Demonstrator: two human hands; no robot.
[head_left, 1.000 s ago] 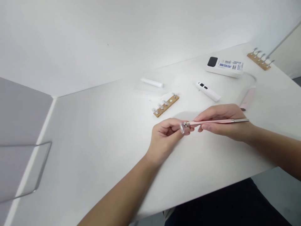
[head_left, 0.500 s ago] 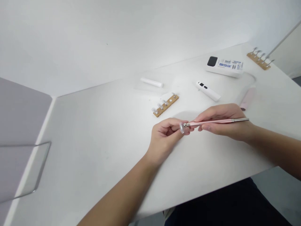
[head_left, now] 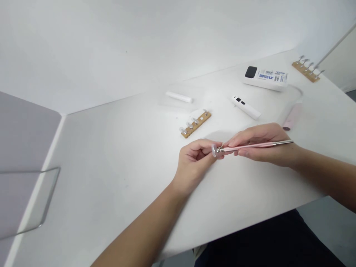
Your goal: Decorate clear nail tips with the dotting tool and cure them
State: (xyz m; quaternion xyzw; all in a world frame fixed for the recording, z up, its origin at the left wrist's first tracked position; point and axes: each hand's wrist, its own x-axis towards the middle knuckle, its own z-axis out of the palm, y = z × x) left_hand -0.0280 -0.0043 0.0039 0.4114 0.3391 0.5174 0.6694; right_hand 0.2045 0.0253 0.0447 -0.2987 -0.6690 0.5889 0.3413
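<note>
A slim pink pen-like tool [head_left: 261,145] with a metal end lies in the grip of my right hand [head_left: 261,142], pointing left. Between the fingertips of my left hand [head_left: 196,159] is a small clear nail-shaped tip [head_left: 214,150] on a metal holder. The tool's left end meets the metal holder, and the fingers of both hands touch or nearly touch there. Beyond them, a wooden strip [head_left: 198,124] carries several clear tips on metal stands, with a white round spot where no stand shows.
On the white table [head_left: 111,178] are a white stick [head_left: 179,97], a white handheld device [head_left: 246,107], a white box with blue print [head_left: 265,78], a pink device [head_left: 293,115] and a second wooden strip [head_left: 306,71]. A clear panel [head_left: 50,196] stands at left.
My right hand has shifted very slightly, and the pink tool's left end has moved a little left and down. My left hand keeps nearly the same place.
</note>
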